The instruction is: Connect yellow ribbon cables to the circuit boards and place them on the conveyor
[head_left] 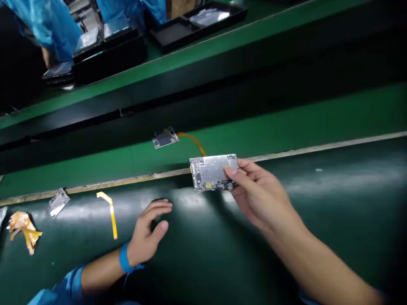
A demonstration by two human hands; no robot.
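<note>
Circuit board with a silver metal cover (213,169) sits in your right hand (263,197), pinched at its right end with the thumb pressed on the cover and the fingers behind. From that hand it lies toward ten o'clock, its long axis running roughly from nine to three. Your left hand (144,237) holds nothing: its fingers are gently curved, with a gap to the thumb. From there the board lies between one and two o'clock, near but not touching. Your right hand is thus the nearer, in contact; the board's free end faces nine o'clock, on your left hand's side.

A thin, flat orange ribbon cable (192,137) runs from a second silver-grey board (165,138), at ten o'clock from the held one, and disappears behind its upper edge; you cannot tell whether they join. Toward ten o'clock from your left hand, a bent yellow-orange strip (111,212) lies on the dark green desk (197,258). Farther out are a third rectangular silver board (59,202), between nine and ten, and a crumpled copper-orange piece (23,226), near nine.
</note>
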